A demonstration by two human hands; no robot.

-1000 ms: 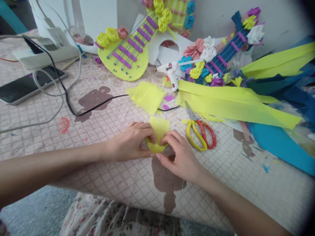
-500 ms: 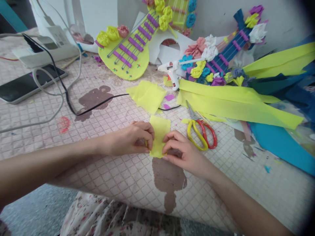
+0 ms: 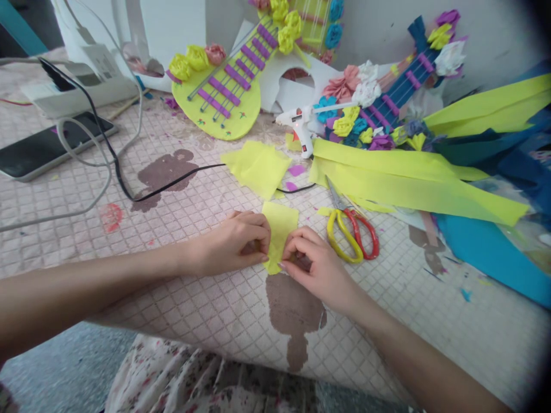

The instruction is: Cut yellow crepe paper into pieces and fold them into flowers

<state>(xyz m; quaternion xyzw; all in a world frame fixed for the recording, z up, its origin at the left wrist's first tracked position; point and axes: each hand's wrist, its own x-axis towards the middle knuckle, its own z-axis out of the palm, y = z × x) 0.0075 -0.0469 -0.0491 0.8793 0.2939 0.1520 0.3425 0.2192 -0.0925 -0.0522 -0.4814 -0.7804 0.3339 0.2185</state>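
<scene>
A small rectangle of yellow crepe paper [image 3: 280,221] lies flat near the table's front, between my two hands. My left hand [image 3: 241,241] pinches its lower left edge, thumb against fingertips. On the opposite side my right hand [image 3: 312,261] has its thumb and fingers closed on the lower right edge. The lower end of the paper looks narrowed between the fingertips. Scissors [image 3: 350,235] with one yellow and one red handle lie just right of my right hand. Beyond the hands is a loose stack of yellow paper pieces [image 3: 258,169].
A white glue gun [image 3: 303,132] stands behind the long yellow paper strips [image 3: 413,180]. Decorated paper guitars, one yellow [image 3: 224,106] and one blue [image 3: 396,92], sit at the back. A black cable [image 3: 172,188], a phone [image 3: 51,146] and a power strip [image 3: 77,92] occupy the left.
Both hands' fingertips have come closer together at the paper's lower end, which has become narrower. The other things have stayed in place.
</scene>
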